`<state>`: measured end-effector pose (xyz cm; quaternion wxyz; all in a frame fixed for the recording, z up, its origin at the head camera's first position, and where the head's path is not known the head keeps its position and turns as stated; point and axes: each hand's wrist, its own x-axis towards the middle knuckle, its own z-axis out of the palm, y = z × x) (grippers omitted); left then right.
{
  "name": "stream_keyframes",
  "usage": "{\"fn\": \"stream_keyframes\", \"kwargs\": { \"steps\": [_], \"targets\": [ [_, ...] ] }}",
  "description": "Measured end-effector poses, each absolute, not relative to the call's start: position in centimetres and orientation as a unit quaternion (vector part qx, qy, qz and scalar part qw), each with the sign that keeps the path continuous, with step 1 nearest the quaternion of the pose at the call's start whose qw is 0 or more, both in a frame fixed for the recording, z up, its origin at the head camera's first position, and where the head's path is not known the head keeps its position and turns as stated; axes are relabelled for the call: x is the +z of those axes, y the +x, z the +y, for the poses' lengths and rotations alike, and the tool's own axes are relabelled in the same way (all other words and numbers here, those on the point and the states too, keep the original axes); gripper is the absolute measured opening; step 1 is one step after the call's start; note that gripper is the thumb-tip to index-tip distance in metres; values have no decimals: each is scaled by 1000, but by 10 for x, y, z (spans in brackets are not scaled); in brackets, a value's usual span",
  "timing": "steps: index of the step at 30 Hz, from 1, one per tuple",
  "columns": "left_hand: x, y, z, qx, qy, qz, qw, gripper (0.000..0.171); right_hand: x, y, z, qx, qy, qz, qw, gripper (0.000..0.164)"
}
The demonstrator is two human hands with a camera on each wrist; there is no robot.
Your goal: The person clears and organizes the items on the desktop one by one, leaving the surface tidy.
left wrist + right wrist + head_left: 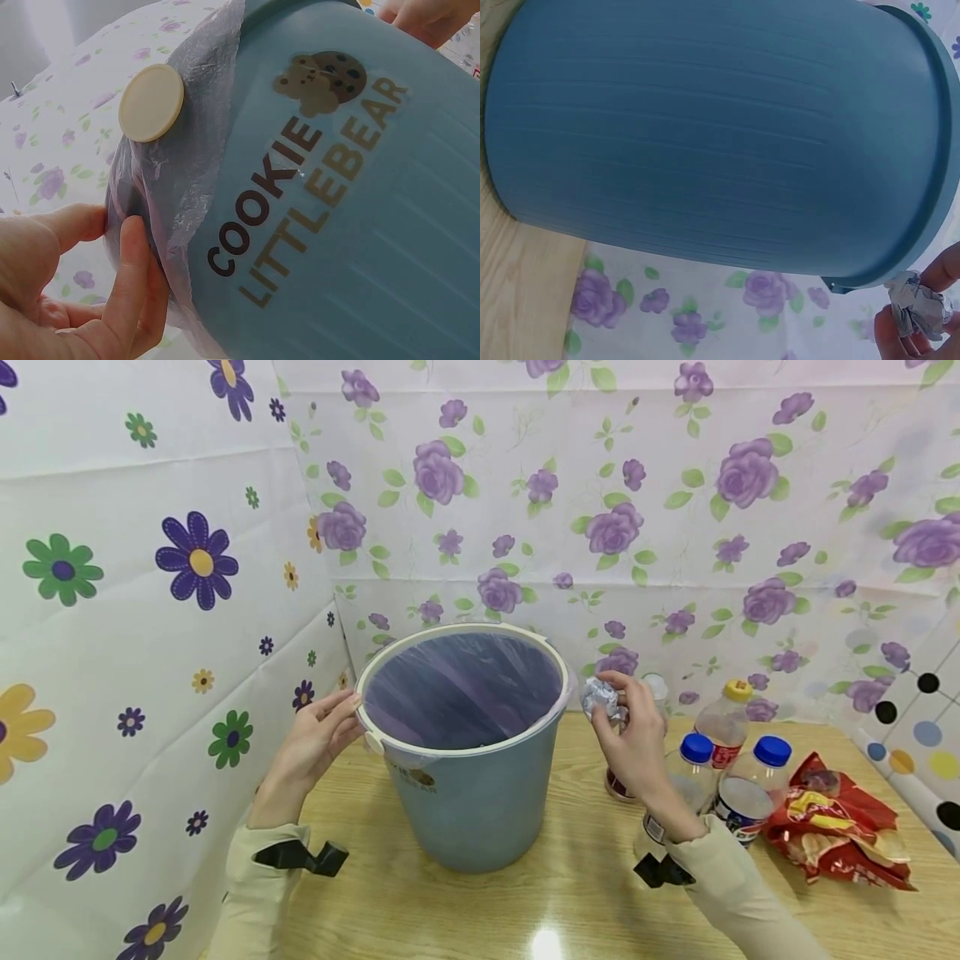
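Note:
A blue-grey trash bin point(472, 810) with a cream rim stands upright on the table, lined with a thin translucent bag point(196, 176) folded over its edge. At the left of the rim, my left hand point(318, 743) pinches the bin's edge, thumb and fingers on the liner there. Just off the right side of the rim, my right hand point(633, 727) holds a crumpled ball of silvery-white paper or foil point(919, 306) between thumb and fingertips. The ball is apart from the bin's opening. The bottom inside the bin is hidden from sight.
Plastic bottles with blue caps point(772, 752) and a yellow cap point(738, 691) stand behind and beside my right forearm. A torn red snack bag point(836, 827) lies at the right. Flowered sheeting point(495, 510) closes off the back and left of the wooden table point(420, 918).

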<state>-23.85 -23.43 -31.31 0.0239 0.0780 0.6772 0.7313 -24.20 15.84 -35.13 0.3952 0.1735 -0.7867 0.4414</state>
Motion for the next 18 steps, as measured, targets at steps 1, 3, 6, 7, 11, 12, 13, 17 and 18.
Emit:
{"fn": "stream_keyframes", "kwargs": {
  "steps": [1, 3, 6, 7, 11, 12, 13, 17, 18],
  "targets": [
    [-313, -238, -234, 730, 77, 678, 24, 69, -350, -242, 158, 439, 173, -787, 398, 40],
    [-314, -238, -235, 729, 77, 680, 25, 70, -348, -242, 158, 432, 171, -789, 402, 39],
    [-314, -238, -235, 728, 77, 681, 24, 70, -345, -241, 157, 425, 169, -791, 407, 39],
    [-314, -238, -235, 728, 77, 680, 24, 70, -344, -240, 157, 425, 170, -791, 406, 39],
    [-313, -238, -235, 730, 77, 678, 24, 69, -338, -237, 156, 430, 172, -790, 403, 38],
    [-314, -238, -235, 731, 77, 678, 25, 69, -336, -236, 156, 432, 172, -789, 401, 38],
    [-314, -238, -235, 731, 77, 677, 25, 69, -335, -236, 155, 434, 172, -789, 399, 38],
    [-314, -238, -235, 732, 79, 676, 23, 69, -331, -233, 154, 435, 172, -790, 397, 38],
    [-314, -239, -235, 732, 79, 676, 22, 69, -331, -233, 153, 436, 173, -789, 396, 38]
  ]
}}
